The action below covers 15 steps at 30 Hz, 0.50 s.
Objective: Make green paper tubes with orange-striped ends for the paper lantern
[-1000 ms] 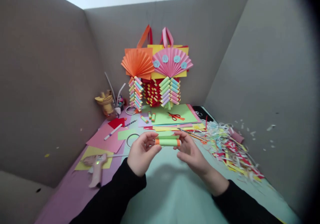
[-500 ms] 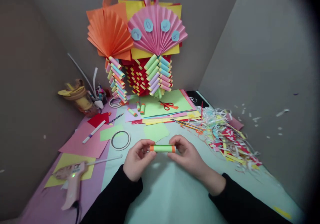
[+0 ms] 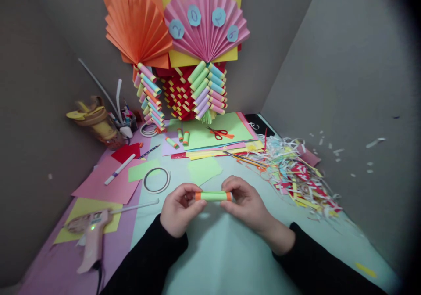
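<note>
A green paper roll (image 3: pixel 213 196) with orange bands at both ends is held level between my two hands, just above the pale green table sheet (image 3: pixel 226 251). My left hand (image 3: pixel 179 209) pinches its left end with curled fingers. My right hand (image 3: pixel 245 203) pinches the right end the same way. Three similar small rolls (image 3: pixel 179 138) lie farther back near the paper stack. Behind them stands a paper decoration with an orange fan (image 3: pixel 138 27), a pink fan (image 3: pixel 205 23) and hanging strings of coloured rolls (image 3: pixel 210 91).
A pink glue gun (image 3: pixel 90 242) lies at the front left on yellow paper. A tape ring (image 3: pixel 156 180), a white marker (image 3: pixel 119 169), orange-handled scissors (image 3: pixel 219 133) and a pile of paper scraps (image 3: pixel 296 172) lie around. Grey walls close in both sides.
The view has tilted down and drawn closer to the decoration. My hands have lowered the roll slightly toward the table while keeping hold of both ends.
</note>
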Each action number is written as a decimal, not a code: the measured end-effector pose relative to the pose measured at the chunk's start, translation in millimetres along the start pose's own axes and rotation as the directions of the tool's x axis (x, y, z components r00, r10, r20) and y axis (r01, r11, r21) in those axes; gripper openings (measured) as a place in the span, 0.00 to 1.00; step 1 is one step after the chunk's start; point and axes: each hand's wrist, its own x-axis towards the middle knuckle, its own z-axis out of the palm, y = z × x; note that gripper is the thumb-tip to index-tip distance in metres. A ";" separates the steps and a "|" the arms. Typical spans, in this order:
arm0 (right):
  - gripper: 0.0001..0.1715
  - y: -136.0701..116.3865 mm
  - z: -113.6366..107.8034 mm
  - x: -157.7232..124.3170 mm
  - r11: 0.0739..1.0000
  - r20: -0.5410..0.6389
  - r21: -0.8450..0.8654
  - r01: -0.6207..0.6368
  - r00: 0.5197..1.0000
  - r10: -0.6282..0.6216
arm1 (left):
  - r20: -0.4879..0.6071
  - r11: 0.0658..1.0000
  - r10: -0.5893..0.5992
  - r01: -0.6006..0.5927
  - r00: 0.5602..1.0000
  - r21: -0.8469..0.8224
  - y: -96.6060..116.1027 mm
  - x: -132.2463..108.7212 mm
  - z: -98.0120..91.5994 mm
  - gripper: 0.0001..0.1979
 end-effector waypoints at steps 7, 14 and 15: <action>0.09 -1.6 -0.4 0.3 0.999 -0.015 0.014 0.050 0.999 -0.050 | -0.021 1.000 -0.007 0.008 1.000 0.019 -6.2 0.0 -2.7 0.14; 0.11 0.0 -0.3 -0.6 0.996 -0.014 0.090 0.020 1.000 -0.018 | 0.011 1.000 0.026 -0.026 1.000 -0.004 -7.1 0.7 -1.2 0.14; 0.11 -0.1 -0.1 -0.8 0.995 -0.015 0.102 0.003 1.000 -0.001 | 0.012 0.999 0.038 -0.038 0.999 -0.010 -6.6 0.7 -0.8 0.14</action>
